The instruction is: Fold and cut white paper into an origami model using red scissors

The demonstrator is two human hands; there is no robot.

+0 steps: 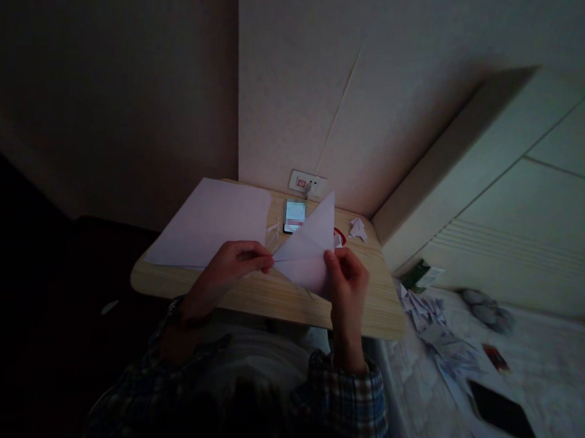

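Note:
A folded white paper (pixel 306 247), triangular with a point rising toward the wall, is held just above a small wooden table (pixel 267 297). My left hand (pixel 231 268) pinches its left corner, fingers closed on the edge. My right hand (pixel 348 283) grips its right side, thumb on top. Both wrists wear plaid sleeves.
A stack of white sheets (pixel 212 223) lies on the table's left. A phone (pixel 294 217) with a lit screen rests near the wall socket (pixel 308 181). A small folded paper figure (pixel 358 229) sits at the back right. Paper scraps (pixel 430 322) and a dark tablet (pixel 502 410) lie on the bed.

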